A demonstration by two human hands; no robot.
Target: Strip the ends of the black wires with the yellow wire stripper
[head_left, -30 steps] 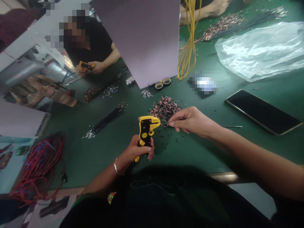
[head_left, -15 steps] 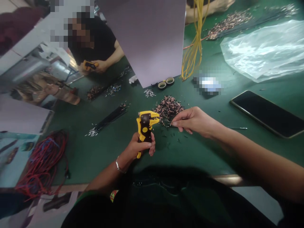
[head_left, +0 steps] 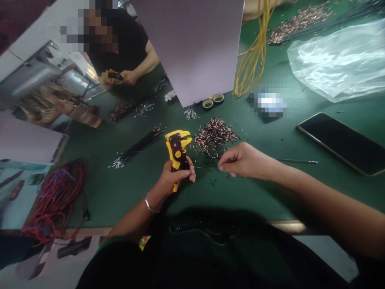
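- Head view: I find the yellow-and-black wire stripper held above the tabletop, just left of a heap of copper-tipped clippings. Its jaws stand apart and face right.
- Left hand: wrapped round the stripper's grip, thumb laid across it.
- Right hand: thumb and forefinger meet in a pinch, apparently on a thin wire, which I make out only as a faint line left of the fingertips.
- Handling, stripper: I judge it rigid, moderately heavy and weighted toward the head. The low grip, clear of the jaws, is the sound place to hold.
- Handling, wire: I rate it light, springy and easily bent, liable to roll between fingers. A pinch near the working end should steady it best.
- Bundle of black wires: lying left of the stripper, apart from it. I would lift it at mid-length, sparing the tips.
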